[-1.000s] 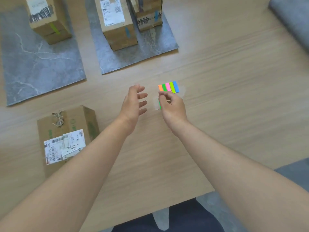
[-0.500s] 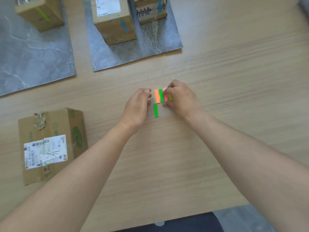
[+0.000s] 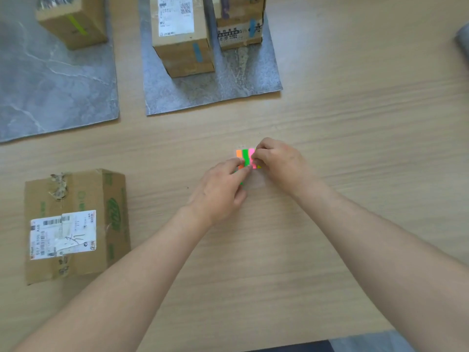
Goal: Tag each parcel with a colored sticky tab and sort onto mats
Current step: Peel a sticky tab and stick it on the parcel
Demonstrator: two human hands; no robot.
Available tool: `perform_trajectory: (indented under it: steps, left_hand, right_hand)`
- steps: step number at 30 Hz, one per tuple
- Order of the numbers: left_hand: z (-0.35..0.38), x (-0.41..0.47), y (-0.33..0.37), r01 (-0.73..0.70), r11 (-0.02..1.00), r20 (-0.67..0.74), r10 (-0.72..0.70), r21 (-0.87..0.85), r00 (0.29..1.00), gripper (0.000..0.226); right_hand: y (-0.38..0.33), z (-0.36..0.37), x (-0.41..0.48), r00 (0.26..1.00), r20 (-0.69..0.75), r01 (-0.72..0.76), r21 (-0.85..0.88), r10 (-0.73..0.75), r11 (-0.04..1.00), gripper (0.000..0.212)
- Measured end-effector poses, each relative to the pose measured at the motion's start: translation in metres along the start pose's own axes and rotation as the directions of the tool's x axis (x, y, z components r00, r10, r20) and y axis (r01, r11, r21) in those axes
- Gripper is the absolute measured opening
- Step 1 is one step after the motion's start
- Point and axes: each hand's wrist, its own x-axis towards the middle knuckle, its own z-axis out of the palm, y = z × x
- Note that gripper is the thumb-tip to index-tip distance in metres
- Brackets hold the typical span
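Observation:
A pad of colored sticky tabs (image 3: 245, 156) with orange, green and pink strips lies on the wooden table at the middle. My left hand (image 3: 223, 189) has its fingertips on the pad's near end. My right hand (image 3: 276, 161) has curled fingers pinching at the pink strip and covers the pad's right side. An untagged cardboard parcel (image 3: 74, 224) with a white label lies at the left. A parcel (image 3: 72, 20) with a yellow-green tab stands on the left grey mat (image 3: 50, 85). Two parcels (image 3: 181, 34) (image 3: 239, 21) with blue tabs stand on the middle grey mat (image 3: 215, 90).
A grey object (image 3: 463, 41) shows at the table's right edge. The table's near edge runs along the bottom right, with dark clothing and grey floor below it.
My left hand moved right onto the pad, covering the loose green tab's upper part. My right hand stayed on the pad, fingers now at the pink strip.

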Motion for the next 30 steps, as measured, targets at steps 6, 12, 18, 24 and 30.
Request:
perform_trajectory:
  steps: [6, 12, 18, 24, 30]
  left_hand:
    - [0.003, -0.003, 0.004, 0.021, 0.997, -0.007, -0.021, 0.081, 1.0, 0.06]
    - [0.004, -0.004, 0.002, 0.008, 0.996, -0.03, -0.005, 0.085, 1.0, 0.062]
    - [0.006, -0.005, -0.001, 0.004, 0.994, -0.031, -0.001, 0.105, 1.0, 0.063]
    - [0.009, -0.006, -0.004, -0.001, 0.994, -0.039, 0.005, 0.107, 0.999, 0.063]
    - [0.002, -0.005, -0.001, 0.032, 0.998, -0.01, -0.031, 0.048, 0.999, 0.066]
  right_hand:
    - [0.006, 0.002, 0.002, 0.992, -0.002, 0.126, -0.042, -0.126, 0.991, 0.009]
    - [0.006, 0.003, -0.002, 0.981, -0.074, 0.175, -0.048, -0.178, 0.983, 0.031]
    - [0.005, 0.001, 0.0, 0.967, -0.1, 0.229, -0.045, -0.233, 0.972, 0.032]
    - [0.01, 0.004, 0.005, 0.981, -0.053, 0.187, 0.053, -0.184, 0.981, 0.026]
    - [0.017, -0.013, 0.007, 0.971, 0.027, 0.227, 0.192, -0.236, 0.955, 0.022]
